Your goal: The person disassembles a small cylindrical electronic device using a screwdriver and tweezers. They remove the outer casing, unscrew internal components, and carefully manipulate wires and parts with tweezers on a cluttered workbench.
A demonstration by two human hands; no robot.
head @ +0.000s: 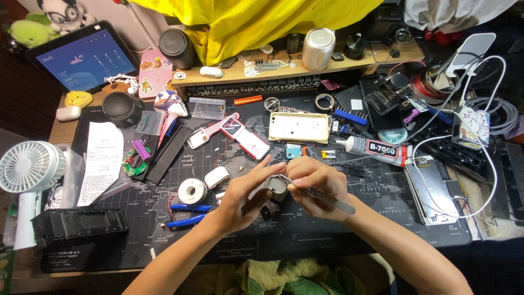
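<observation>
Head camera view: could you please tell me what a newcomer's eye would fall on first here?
At centre, the left hand and right hand meet around a small grey device, the right also gripping metal tweezers. Behind them hangs bright yellow cloth; a white fan stands at far left.

Blue-lit tablet screen [87, 59] far left; white glue tube [376, 147] right of centre.
</observation>
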